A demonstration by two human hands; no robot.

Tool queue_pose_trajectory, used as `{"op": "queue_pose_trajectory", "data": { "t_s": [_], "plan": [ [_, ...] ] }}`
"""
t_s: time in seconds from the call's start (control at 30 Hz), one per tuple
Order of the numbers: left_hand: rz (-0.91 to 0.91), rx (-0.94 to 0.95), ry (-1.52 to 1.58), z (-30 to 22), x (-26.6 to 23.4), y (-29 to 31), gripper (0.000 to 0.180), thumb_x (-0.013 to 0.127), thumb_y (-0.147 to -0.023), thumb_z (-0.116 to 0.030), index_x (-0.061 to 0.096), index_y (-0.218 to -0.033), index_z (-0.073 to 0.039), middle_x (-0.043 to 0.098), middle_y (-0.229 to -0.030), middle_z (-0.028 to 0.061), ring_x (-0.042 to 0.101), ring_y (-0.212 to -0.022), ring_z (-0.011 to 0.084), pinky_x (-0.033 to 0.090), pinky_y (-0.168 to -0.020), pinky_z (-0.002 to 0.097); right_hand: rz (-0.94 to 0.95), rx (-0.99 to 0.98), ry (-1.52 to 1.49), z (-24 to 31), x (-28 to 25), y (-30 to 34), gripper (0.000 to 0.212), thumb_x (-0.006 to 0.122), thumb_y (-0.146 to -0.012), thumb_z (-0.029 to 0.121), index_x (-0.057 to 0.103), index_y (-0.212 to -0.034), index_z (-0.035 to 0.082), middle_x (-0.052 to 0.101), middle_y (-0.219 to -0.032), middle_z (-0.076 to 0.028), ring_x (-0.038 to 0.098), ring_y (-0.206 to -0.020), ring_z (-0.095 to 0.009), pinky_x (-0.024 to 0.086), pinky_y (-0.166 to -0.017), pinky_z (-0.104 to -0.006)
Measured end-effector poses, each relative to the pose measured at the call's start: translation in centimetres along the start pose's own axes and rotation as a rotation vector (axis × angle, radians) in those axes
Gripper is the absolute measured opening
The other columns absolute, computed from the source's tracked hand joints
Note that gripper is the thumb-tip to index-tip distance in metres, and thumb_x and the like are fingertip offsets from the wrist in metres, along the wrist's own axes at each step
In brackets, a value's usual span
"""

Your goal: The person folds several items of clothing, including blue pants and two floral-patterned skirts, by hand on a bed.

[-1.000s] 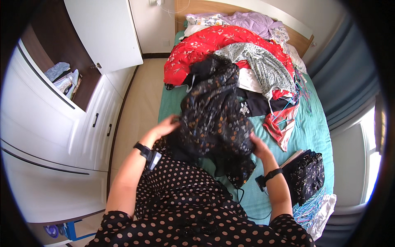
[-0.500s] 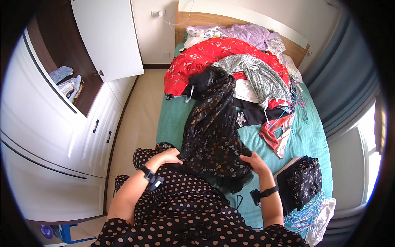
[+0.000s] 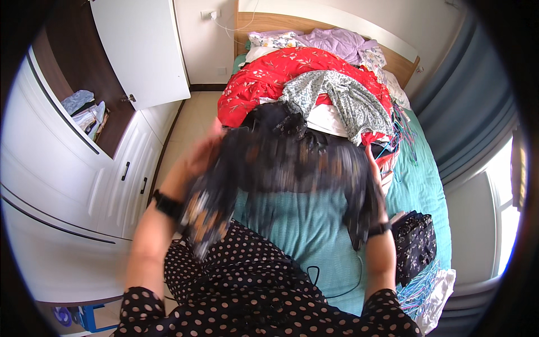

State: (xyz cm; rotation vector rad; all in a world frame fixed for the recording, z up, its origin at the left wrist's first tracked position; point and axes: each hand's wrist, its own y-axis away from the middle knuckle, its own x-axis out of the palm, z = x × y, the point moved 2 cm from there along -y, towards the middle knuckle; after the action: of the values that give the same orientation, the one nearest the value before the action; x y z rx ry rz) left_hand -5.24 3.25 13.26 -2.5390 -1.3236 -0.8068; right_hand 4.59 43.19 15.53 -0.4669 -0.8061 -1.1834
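Observation:
A sheer black garment with a small floral print (image 3: 292,163) is spread wide between my two hands above the bed, blurred by motion. At its left side my left hand (image 3: 205,151) grips the cloth, its fingers smeared. My right hand (image 3: 377,174) holds the right side, with fabric hanging over the wrist and part of the fingers hidden. The garment's far end lies bunched against a red floral cloth (image 3: 264,70). Beyond it rests a grey-green patterned garment (image 3: 359,106), partly over a white piece (image 3: 327,121).
A teal-covered bed (image 3: 421,185) carries folded dark clothes (image 3: 416,244), blue hangers (image 3: 418,289) and a white cloth (image 3: 438,297) at right. More hangers (image 3: 405,132) lie farther back. At left, a white wardrobe (image 3: 62,163) has one door (image 3: 140,56) standing open.
Both hands have moved away from me and spread apart, lifting the near part of the black floral garment and carrying it up the bed. Teal bedding now shows beneath it.

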Motion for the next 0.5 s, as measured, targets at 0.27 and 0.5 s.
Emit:
{"op": "queue_pose_trajectory", "data": {
  "t_s": [0.27, 0.5],
  "plan": [
    [-0.559, -0.161, 0.198, 12.2, -11.4, -6.6, 0.050, 0.053, -0.092, -0.029, 0.036, -0.136, -0.012, 0.058, -0.121, 0.0099, 0.057, -0.101, 0.0262, 0.045, -0.080, 0.0379, -0.530, -0.081, -0.123, -7.6, -20.7, -3.6, 0.037, 0.048, -0.096, 0.028, 0.050, -0.123, 0.003, 0.058, -0.120, -0.013, 0.056, -0.113, -0.026, 0.046, -0.093, -0.0381],
    [-0.542, -0.170, -0.090, 15.2, -12.3, -11.1, 0.043, 0.059, -0.090, -0.023, 0.048, -0.129, -0.011, 0.057, -0.121, 0.0049, 0.055, -0.099, 0.0212, 0.043, -0.081, 0.0379, -0.635, -0.031, 0.254, -10.5, -19.3, -6.8, 0.026, 0.051, -0.094, 0.017, 0.056, -0.116, 0.004, 0.064, -0.108, -0.008, 0.062, -0.101, -0.020, 0.050, -0.081, -0.0329]
  ]
}}
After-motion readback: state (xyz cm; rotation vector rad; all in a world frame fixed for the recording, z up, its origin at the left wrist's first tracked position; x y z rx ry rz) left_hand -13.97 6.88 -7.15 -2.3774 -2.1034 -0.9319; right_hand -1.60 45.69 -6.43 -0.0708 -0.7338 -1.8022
